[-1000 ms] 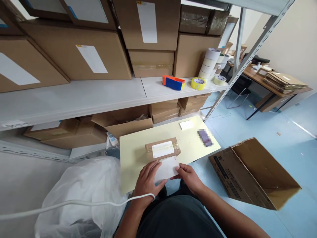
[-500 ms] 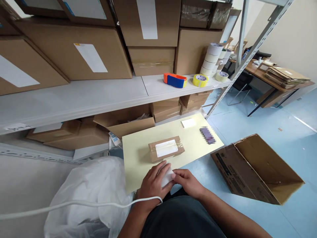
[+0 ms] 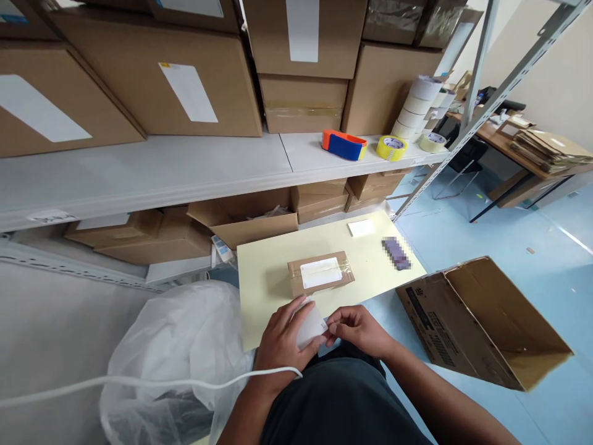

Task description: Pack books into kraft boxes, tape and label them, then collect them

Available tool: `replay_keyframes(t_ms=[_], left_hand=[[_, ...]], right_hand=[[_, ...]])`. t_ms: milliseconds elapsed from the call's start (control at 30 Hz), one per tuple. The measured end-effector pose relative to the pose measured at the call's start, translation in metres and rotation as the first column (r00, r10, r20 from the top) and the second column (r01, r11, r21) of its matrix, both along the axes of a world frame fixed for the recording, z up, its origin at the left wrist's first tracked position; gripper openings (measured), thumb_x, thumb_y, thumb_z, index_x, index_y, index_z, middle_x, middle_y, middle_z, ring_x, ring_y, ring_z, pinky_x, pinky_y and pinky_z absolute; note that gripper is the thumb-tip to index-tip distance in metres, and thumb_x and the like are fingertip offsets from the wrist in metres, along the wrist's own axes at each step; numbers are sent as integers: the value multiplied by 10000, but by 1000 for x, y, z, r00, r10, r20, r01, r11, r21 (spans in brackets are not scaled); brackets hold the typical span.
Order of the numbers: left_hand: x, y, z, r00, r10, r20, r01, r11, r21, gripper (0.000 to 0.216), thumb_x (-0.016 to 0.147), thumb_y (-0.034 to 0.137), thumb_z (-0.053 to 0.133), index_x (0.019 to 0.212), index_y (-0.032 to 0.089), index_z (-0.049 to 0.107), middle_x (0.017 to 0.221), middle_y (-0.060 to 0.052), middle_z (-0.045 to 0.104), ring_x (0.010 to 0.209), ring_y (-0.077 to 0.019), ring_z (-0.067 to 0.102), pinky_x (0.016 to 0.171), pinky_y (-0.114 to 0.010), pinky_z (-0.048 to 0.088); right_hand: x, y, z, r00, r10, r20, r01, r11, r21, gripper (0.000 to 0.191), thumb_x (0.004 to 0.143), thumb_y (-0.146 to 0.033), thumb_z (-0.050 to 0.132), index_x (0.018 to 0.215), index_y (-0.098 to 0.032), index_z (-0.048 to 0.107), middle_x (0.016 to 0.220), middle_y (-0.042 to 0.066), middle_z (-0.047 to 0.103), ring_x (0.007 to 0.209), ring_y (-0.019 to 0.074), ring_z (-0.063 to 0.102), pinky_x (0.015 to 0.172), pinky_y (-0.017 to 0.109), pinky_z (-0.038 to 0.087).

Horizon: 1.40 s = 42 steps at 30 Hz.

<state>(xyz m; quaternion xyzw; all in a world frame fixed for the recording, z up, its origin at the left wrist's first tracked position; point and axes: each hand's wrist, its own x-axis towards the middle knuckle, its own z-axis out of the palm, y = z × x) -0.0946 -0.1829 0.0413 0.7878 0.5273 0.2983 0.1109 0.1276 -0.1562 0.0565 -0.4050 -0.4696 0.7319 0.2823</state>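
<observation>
white, flat, paper-like sheet point(image 3: 309, 326) is held close to the body, at the near edge of a pale yellow rectangular tabletop point(image 3: 264, 278). it is gripped by the left hand point(image 3: 283, 334), with the fingers laid over its upper face and the thumb along its lower edge. at its right corner, the fingertips of the right hand point(image 3: 359, 330) are drawn narrow; whether paper is pinched between them cannot be told, as the tips are small and partly hidden. just beyond the sheet, a brown cardboard box point(image 3: 297, 285) bearing a white rectangular label point(image 3: 321, 272) is set on the tabletop. the step in hand is judged to be a picking at the sheet's corner. for the next move, a steady left grip and a light, fine right pinch would be called for.
</observation>
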Motion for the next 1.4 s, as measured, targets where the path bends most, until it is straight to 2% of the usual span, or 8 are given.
replay_keyframes(t_ms=[200, 567, 1067, 1267, 1400], left_hand=[[-3, 2, 10, 999, 5, -36, -3, 1000, 31, 529, 883, 426, 702, 1365, 239, 588, 1422, -116, 627, 1232, -286, 633, 1013, -428, 535], [-3, 8, 22, 996, -27, -82, 36, 993, 115, 469, 867, 335, 723, 1307, 212, 618, 1385, -128, 648, 1191, -283, 642, 985, -416, 521], [0, 9, 24, 996, -35, -79, 48, 984, 171, 432, 850, 272, 725, 1267, 193, 646, 1377, -143, 650, 1173, -283, 640, 962, -412, 509], [-3, 6, 22, 997, -31, -70, 41, 988, 150, 431, 863, 282, 711, 1283, 217, 643, 1389, -126, 647, 1181, -284, 639, 952, -413, 523], [-4, 4, 16, 999, -34, -39, 38, 993, 110, 413, 879, 316, 704, 1276, 221, 645, 1432, -132, 615, 1231, -286, 620, 1001, -437, 530]], right_hand=[[-5, 4, -1, 998, 19, 67, -20, 1000, 3, 398, 825, -551, 762, 857, -158, 709, 703, 37, 760, 673, 185, 722, 705, 321, 542], [-7, 6, -2, 998, -8, 61, 9, 1000, -13, 372, 829, -526, 757, 843, -158, 709, 718, 36, 753, 682, 197, 743, 692, 319, 553], [-6, 6, -3, 997, 1, 75, -2, 1000, 0, 375, 838, -533, 748, 842, -162, 694, 751, 46, 764, 710, 195, 747, 705, 313, 551], [-8, 5, -4, 997, 2, 76, -3, 1000, 5, 400, 841, -563, 740, 829, -168, 676, 734, 40, 755, 702, 194, 740, 703, 318, 551], [-9, 3, -5, 998, 17, 64, -19, 999, 27, 404, 852, -570, 731, 842, -169, 682, 736, 38, 751, 712, 186, 728, 716, 317, 545]])
